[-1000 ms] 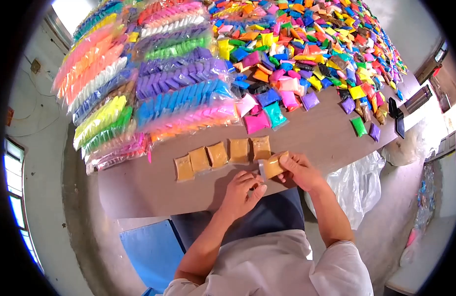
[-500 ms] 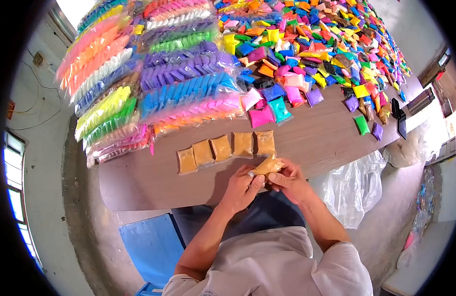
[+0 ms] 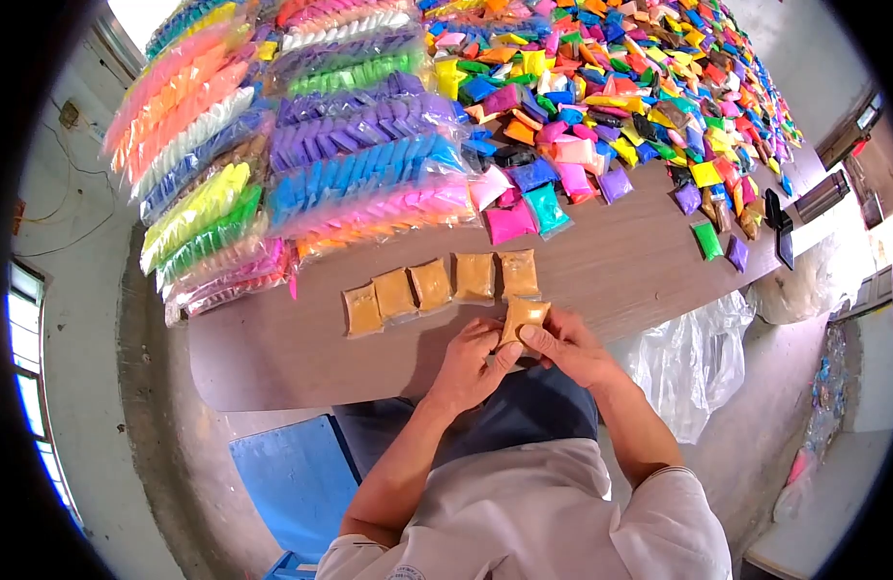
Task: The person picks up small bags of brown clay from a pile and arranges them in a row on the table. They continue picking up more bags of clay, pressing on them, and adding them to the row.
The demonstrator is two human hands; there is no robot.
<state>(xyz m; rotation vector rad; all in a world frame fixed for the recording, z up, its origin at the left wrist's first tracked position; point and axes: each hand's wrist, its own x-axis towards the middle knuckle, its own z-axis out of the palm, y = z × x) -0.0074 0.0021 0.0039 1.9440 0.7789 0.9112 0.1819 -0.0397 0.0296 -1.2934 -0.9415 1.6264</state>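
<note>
Left hand [image 3: 469, 360] and right hand [image 3: 565, 350] — both grips clamped on tan packet [image 3: 520, 316] — above table [image 3: 302, 358].

No text, label or number can be read here — all too small.

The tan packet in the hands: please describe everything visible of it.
The tan packet is a small, squarish, slightly puffed pouch, seemingly clear plastic, of mustard-tan material. The left hand and the right hand pinch its lower part, holding it at the near edge of the table, close below a row of five similar packets.
</note>
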